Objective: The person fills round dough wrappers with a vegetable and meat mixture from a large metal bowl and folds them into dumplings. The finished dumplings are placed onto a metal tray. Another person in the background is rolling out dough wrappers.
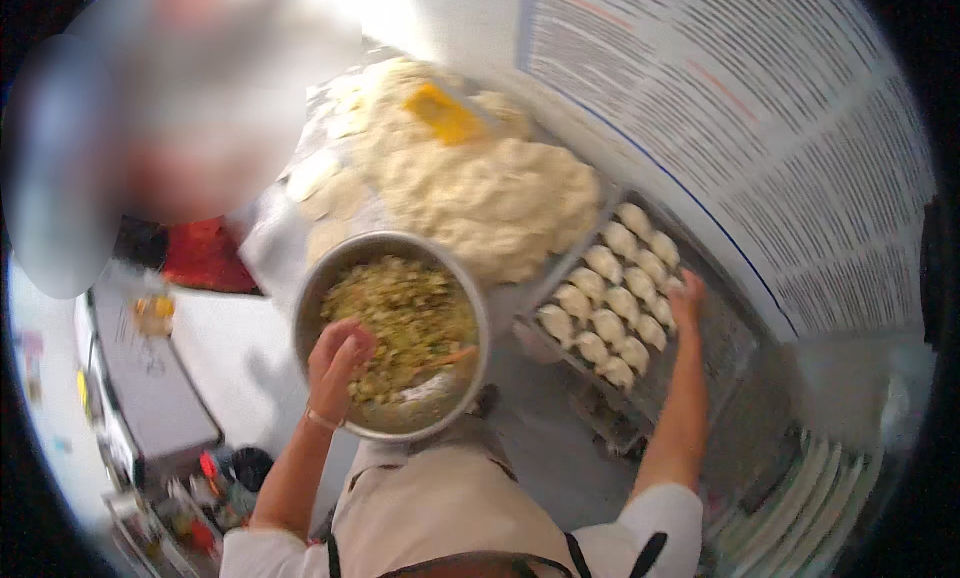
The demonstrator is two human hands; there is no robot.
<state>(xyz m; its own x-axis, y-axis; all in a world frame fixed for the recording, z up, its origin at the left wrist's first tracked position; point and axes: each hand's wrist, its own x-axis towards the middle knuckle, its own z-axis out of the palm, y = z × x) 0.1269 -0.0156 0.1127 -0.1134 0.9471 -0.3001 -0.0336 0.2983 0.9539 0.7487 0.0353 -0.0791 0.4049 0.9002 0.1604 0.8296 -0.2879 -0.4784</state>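
Note:
My left hand [337, 360] is over the left side of a round metal bowl [482, 330], fingers curled. Blur hides whether anything is in it. Chopped yellow-green filling [401, 308] lies in the bowl, with a pale utensil or scrap against the right wall and a whitish patch near the front. On the right, my right hand [686, 297] reaches over a metal tray [712, 315] with rows of folded dumplings [621, 304]. Its fingertips are closed around a pale dumpling [673, 284] at the far end of the nearest-right row; fingers partly cover it.
A large mound of dough [495, 195] spreads behind the bowl, a yellow scraper [446, 114] on it. Flat dough rounds [330, 192] lie left of it. Another person, blurred, stands at upper left. A printed sheet [720, 128] covers the wall. A grey-topped box [150, 383] is at left.

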